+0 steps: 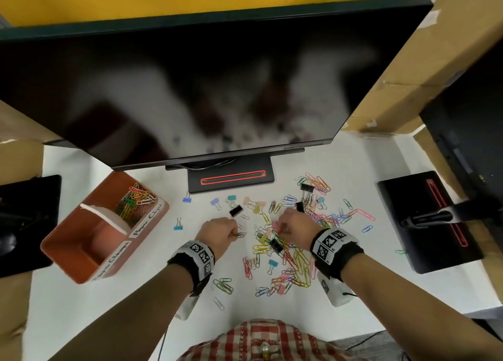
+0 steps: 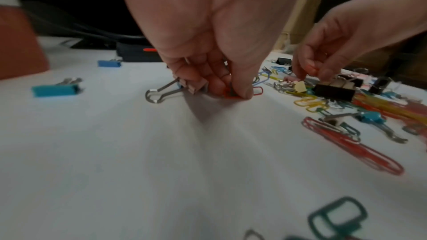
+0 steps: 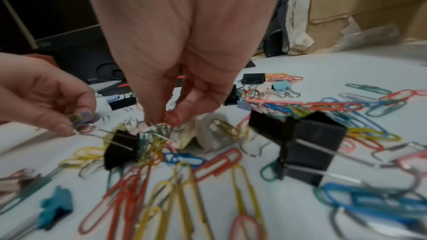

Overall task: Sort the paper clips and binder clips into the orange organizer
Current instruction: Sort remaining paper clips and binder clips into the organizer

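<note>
The orange organizer [image 1: 81, 254] stands at the left; its far compartment holds several coloured paper clips [image 1: 134, 201], and its near one shows nothing inside. A loose pile of paper clips and binder clips [image 1: 288, 249] covers the white table's middle. My left hand [image 2: 231, 92] pinches a few small paper clips [image 2: 256, 90] against the table, left of the pile; a pale pink binder clip [image 2: 196, 87] lies against its curled fingers. My right hand [image 3: 166, 118] reaches down into the pile and pinches a small red paper clip [image 3: 171, 118]. Black binder clips [image 3: 298, 145] lie just beside it.
A large monitor overhangs the far half of the table, its stand base [image 1: 231, 181] behind the pile. Another black stand base [image 1: 430, 219] sits at the right and a black object [image 1: 27, 219] at the left. Cardboard boxes [image 1: 424, 61] line the right. Stray blue binder clips [image 1: 178, 224] lie between organizer and pile.
</note>
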